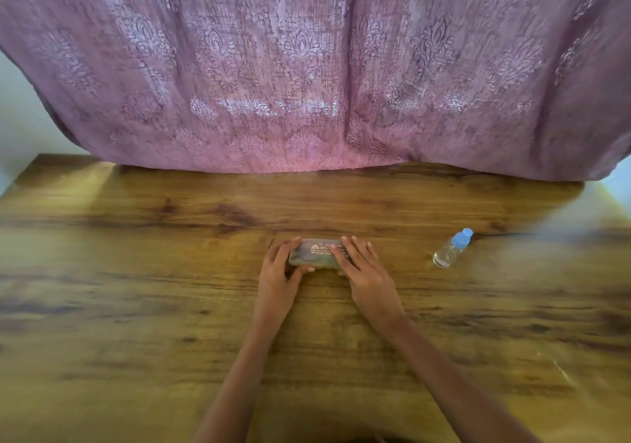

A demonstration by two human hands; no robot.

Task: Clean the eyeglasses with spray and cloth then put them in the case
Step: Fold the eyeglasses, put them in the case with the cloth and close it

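Left hand (277, 270) clamped on case (316, 254); right hand (363, 271) spread flat atop; spray bottle (450, 251) right, curtain (307, 66) behind.

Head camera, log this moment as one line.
eyeglass case: closed, on table; left hand: grips case end; right hand: flat on lid; spray bottle: untouched, right of case

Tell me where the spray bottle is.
Head view: the spray bottle sits on the table, right of the case and clear of the right hand.
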